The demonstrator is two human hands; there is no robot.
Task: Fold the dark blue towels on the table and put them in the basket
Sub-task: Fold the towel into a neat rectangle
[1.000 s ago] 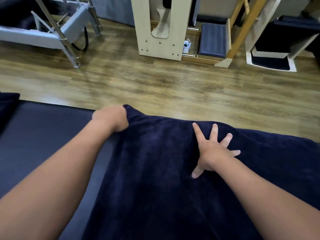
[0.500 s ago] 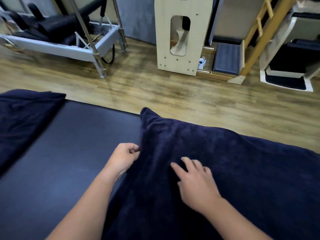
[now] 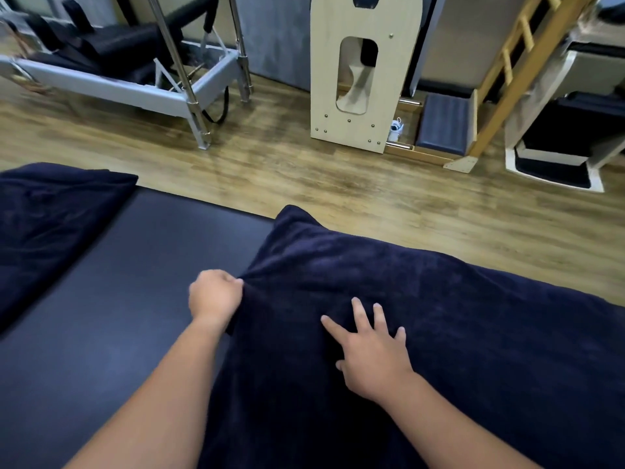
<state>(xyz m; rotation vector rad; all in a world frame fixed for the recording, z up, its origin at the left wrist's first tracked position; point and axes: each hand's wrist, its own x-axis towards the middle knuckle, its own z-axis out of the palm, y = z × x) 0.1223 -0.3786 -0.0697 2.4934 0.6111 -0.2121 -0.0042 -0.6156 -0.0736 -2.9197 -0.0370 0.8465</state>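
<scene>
Both hands slid back: left hand (image 3: 214,296) now pinches dark blue plush towel (image 3: 422,333) edge mid-side, right hand (image 3: 372,353) flat, smoothing; fold pending.

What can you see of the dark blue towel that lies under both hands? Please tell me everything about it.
The towel is dark navy, of soft, fuzzy cloth as it looks. It is spread flat over the right part of the dark table and runs out of view at the bottom and right. Its far left corner points up toward the wooden floor. The left hand grips its left edge, where the cloth bunches a little. The right hand rests flat on top with fingers spread.
</scene>
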